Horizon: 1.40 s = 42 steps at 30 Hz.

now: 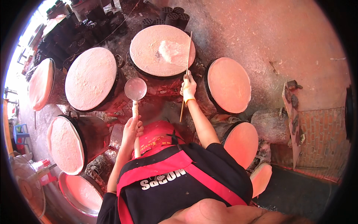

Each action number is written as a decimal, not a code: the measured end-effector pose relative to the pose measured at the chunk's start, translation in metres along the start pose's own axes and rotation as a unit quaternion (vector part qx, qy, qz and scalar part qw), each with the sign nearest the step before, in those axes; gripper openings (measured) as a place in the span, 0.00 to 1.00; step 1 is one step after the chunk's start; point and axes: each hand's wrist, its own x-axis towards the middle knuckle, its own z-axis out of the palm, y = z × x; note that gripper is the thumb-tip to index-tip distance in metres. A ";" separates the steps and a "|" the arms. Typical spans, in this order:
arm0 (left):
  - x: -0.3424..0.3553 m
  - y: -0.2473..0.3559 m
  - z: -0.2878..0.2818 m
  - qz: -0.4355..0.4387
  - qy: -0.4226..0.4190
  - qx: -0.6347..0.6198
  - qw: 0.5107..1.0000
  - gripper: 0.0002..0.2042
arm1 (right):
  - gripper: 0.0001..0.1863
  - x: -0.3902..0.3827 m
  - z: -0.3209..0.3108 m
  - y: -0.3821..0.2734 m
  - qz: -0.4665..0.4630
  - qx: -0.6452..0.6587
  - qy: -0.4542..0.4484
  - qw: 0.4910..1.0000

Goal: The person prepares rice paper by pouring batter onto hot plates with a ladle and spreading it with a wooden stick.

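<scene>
My left hand (132, 129) is closed round the pale-wrapped handle of a ladle (135, 89). The ladle's round bowl is held between the left-hand griddles and the far middle one. A whitish glove with a yellow cuff covers my right hand (189, 87), which grips a long thin stick (189, 50). The stick reaches over the right side of the far griddle (131, 61). On that griddle lies a pale, thin batter sheet (149, 46), with a wrinkled whiter patch (173, 52) beside the stick. Whether the stick touches the sheet I cannot tell.
More round griddles with pale sheets surround me, including one at left (91, 78) and one at right (229, 85). Perforated coal briquettes (172, 18) stand behind. A blue stool (22, 132) and a fan (28, 186) are far left; a leaning board (292, 119) is right.
</scene>
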 end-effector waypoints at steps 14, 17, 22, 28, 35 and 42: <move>0.032 0.024 0.009 0.011 -0.013 0.103 0.995 0.11 | 0.20 -0.009 -0.038 0.012 -0.028 -0.105 -0.196 0.975; 0.072 0.045 0.014 0.076 -0.013 0.200 0.977 0.11 | 0.22 -0.068 -0.067 0.013 0.019 -0.098 -0.218 0.971; 0.166 0.070 0.044 0.133 0.005 0.315 0.940 0.09 | 0.25 -0.054 -0.081 0.067 -0.122 -0.068 -0.058 0.989; 0.210 0.030 0.087 0.071 0.086 0.224 0.968 0.05 | 0.22 -0.093 0.003 0.050 0.124 0.027 -0.121 0.985; 0.112 0.100 0.068 -0.168 -0.220 -0.249 0.928 0.07 | 0.11 -0.047 -0.023 -0.028 0.068 0.033 -0.084 0.994; 0.069 0.085 0.043 -0.153 -0.080 -0.205 0.963 0.07 | 0.21 -0.058 -0.049 0.024 -0.174 -0.323 -0.231 0.901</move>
